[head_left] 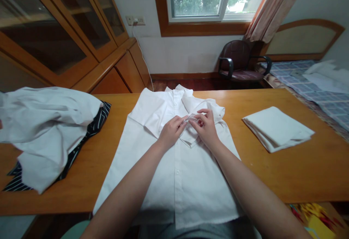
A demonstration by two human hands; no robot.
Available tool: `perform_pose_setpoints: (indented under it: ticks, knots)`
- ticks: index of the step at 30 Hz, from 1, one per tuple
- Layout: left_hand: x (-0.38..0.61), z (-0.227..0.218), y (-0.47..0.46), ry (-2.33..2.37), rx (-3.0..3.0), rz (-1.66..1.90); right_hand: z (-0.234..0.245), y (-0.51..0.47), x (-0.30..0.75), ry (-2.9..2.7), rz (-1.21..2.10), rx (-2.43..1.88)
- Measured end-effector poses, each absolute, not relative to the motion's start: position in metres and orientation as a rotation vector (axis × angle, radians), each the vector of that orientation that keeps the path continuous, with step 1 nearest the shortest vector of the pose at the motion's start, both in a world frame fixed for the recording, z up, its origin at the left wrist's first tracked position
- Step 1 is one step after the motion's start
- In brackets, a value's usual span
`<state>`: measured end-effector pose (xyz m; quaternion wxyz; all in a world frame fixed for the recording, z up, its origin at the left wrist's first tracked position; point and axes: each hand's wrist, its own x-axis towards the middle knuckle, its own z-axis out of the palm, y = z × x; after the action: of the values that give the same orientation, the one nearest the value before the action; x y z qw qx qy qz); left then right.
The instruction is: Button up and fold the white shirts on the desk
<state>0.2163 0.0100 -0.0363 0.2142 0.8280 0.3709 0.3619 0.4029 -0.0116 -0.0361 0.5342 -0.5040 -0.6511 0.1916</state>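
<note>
A white button-up shirt (152, 159) lies spread on the wooden table, its collar toward the far edge and its hem hanging over the near edge. Its left-side sleeve is laid inward across the chest. The right-side sleeve (201, 104) is bunched over the upper front. My left hand (172, 130) pinches a bit of the white cloth near the button line. Close beside it, my right hand (204, 124) grips the same gathered part with thumb and fingers, some fingers raised. The exact edge between the fingertips is partly hidden.
A rumpled pile of white clothes (54, 119) with a black striped cloth (99, 119) covers the table's left end. On the right rests a folded white garment (278, 128). Beyond the table (261, 173) stand an office chair (237, 61), a bed (321, 82) and a cabinet (89, 50).
</note>
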Motion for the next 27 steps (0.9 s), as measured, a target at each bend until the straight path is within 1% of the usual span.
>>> perform_pose_setpoints:
  ticks: [5,13,19,27]
  knots:
    - [0.217,-0.039,0.011,0.953,2.327,1.051,-0.033,-0.012,0.404,-1.521,0.526,-1.143]
    - [0.216,-0.041,0.013,1.055,2.329,0.877,-0.03,-0.013,0.405,-1.511,0.587,-1.058]
    - [0.218,-0.034,0.009,1.128,2.394,0.791,-0.027,-0.012,0.404,-1.502,0.619,-1.029]
    - [0.218,-0.029,0.005,1.179,2.419,0.779,-0.032,-0.012,0.403,-1.423,0.716,-1.074]
